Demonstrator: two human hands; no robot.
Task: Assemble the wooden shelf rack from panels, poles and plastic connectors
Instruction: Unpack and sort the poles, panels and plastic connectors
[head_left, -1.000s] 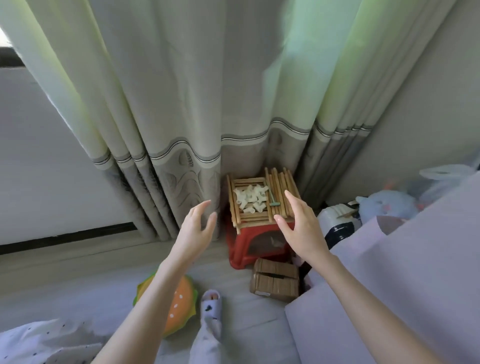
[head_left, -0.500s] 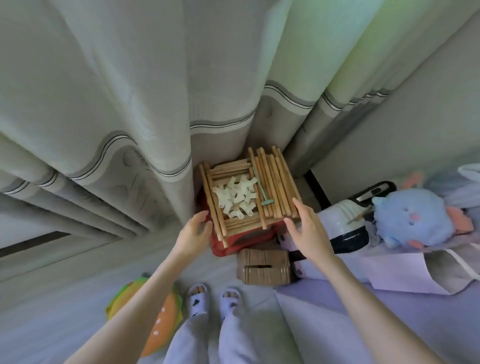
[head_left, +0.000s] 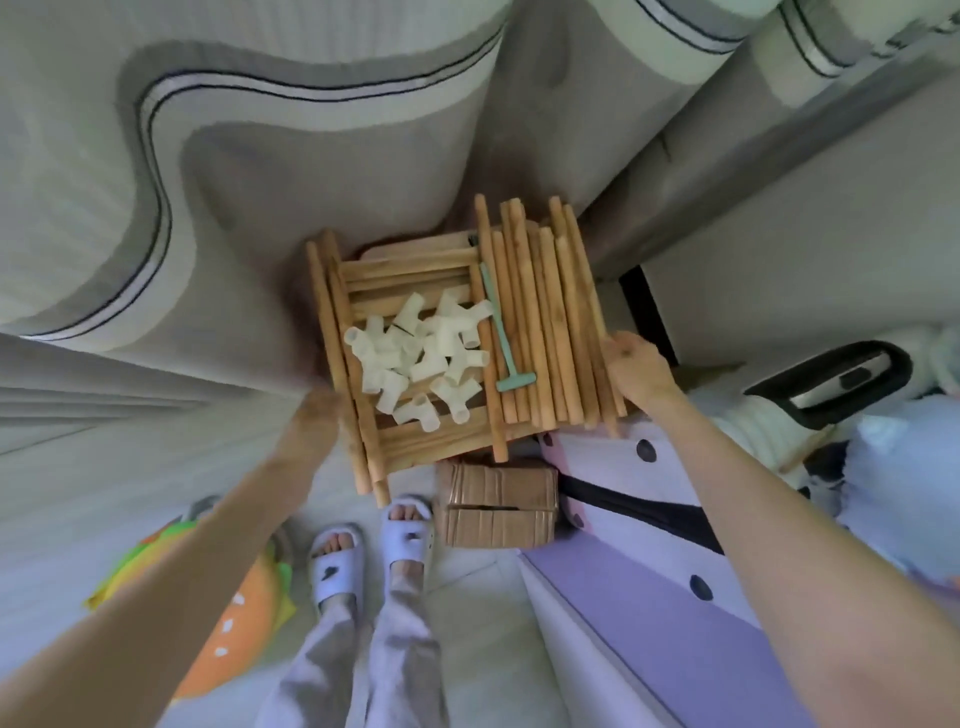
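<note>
We grasp the stacked wooden panels (head_left: 415, 441) at both edges, left hand (head_left: 317, 415) blurred, right hand (head_left: 636, 366) beside the poles (head_left: 550, 322); connectors (head_left: 421, 358) lie on top.

A pale curtain (head_left: 311, 156) with dark wavy stripes hangs to the light floor (head_left: 467, 587), a grey wall (head_left: 779, 218) to its right and a purple mat (head_left: 649, 623) below that wall.

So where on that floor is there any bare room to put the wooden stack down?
Bare floor shows left of the burger cushion, below the curtain. A small strip lies between the slippers and the purple mat. Around the cardboard box it is crowded. Both hands flank the stack.
</note>
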